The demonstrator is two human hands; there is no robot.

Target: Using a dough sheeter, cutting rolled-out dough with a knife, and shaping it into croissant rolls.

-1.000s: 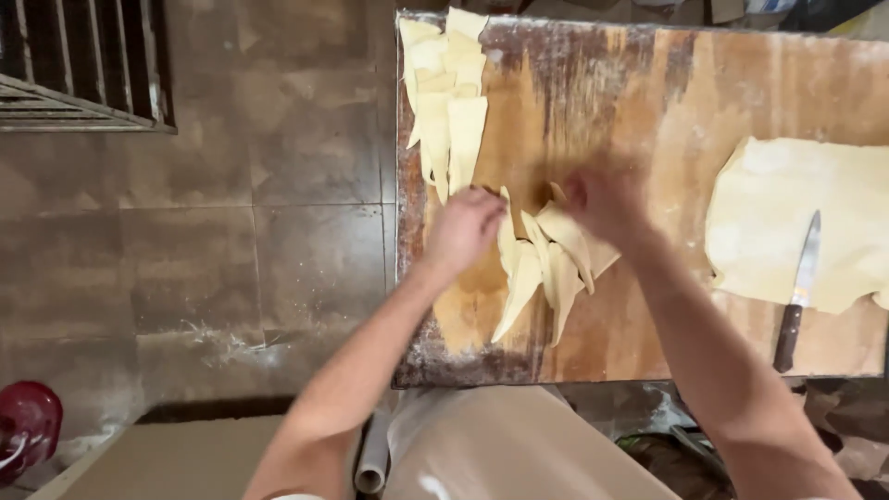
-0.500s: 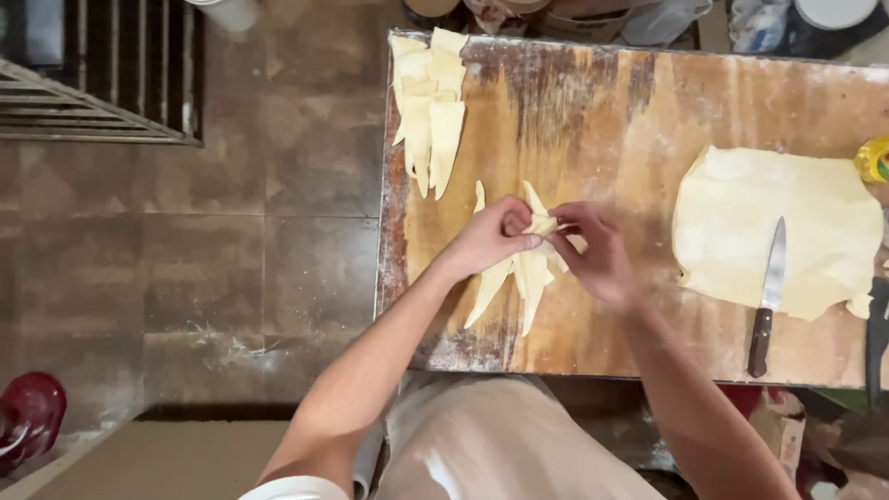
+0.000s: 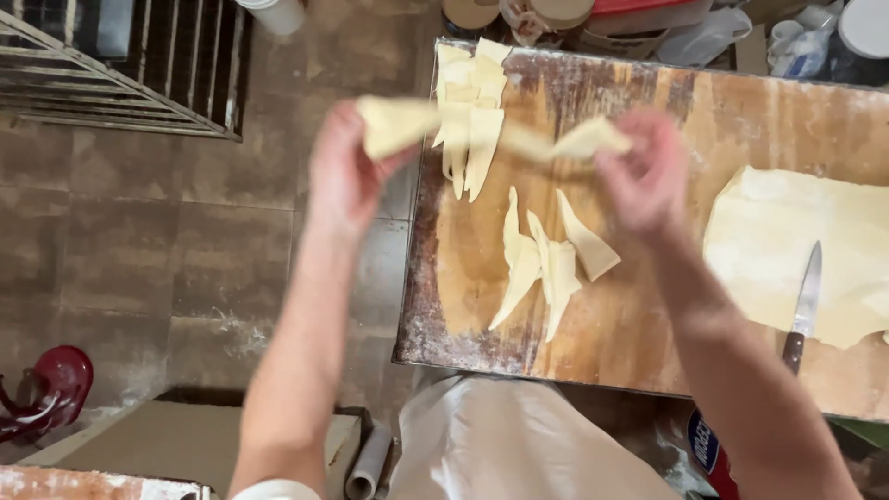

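Note:
My left hand [image 3: 341, 171] and my right hand [image 3: 645, 171] are raised above the wooden table [image 3: 639, 306] and hold the two ends of one pale dough triangle [image 3: 400, 123], pulled long between them. Its wide end is in my left hand, its narrow end at my right fingers. Below them a few cut dough triangles [image 3: 546, 259] lie on the wood. Several more dough triangles [image 3: 470, 102] are piled at the table's far left corner.
A rolled-out dough sheet [image 3: 796, 250] lies at the right with a wooden-handled knife [image 3: 804, 306] on it. Containers and jars [image 3: 648, 23] line the far edge. A tiled floor, a metal rack [image 3: 120, 74] and a red object [image 3: 51, 389] are at the left.
My hands have lifted one dough triangle off the small pile and drawn apart, stretching it in the air. The view has shifted so the table sits further right.

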